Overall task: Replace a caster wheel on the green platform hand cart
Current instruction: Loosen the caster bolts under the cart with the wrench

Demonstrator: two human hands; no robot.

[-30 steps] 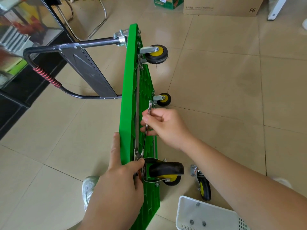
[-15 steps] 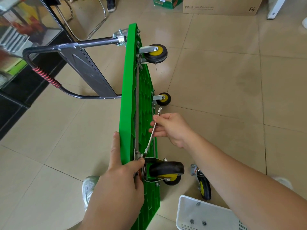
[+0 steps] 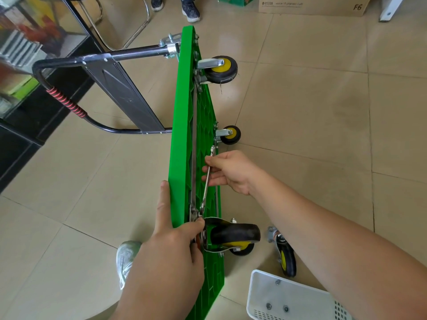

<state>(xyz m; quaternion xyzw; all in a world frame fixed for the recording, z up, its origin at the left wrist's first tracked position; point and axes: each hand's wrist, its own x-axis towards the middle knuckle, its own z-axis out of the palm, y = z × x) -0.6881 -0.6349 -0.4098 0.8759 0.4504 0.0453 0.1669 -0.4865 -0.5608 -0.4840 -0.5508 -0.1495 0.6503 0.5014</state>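
The green platform cart [image 3: 179, 139] stands on its long edge on the tiled floor, underside facing right. My left hand [image 3: 168, 255] grips the platform's top edge, index finger straight along the green face, thumb curled over by the mounting plate of the near caster wheel [image 3: 233, 235]. My right hand [image 3: 231, 173] pinches a thin silver wrench [image 3: 207, 181] whose lower jaw sits at a bolt beside that caster's plate. A loose caster [image 3: 285, 255] lies on the floor to the right.
Two more casters [image 3: 220, 69] [image 3: 230, 134] stick out from the cart's far end. The black folding handle [image 3: 69, 105] juts left toward a glass cabinet. A white basket [image 3: 261, 294] with a few nuts sits at bottom right. Someone's shoes [image 3: 189, 8] and a cardboard box [image 3: 312, 5] lie beyond.
My right hand swung the wrench's upper end right, away from the platform, then back left toward it. My left hand stayed on the edge.
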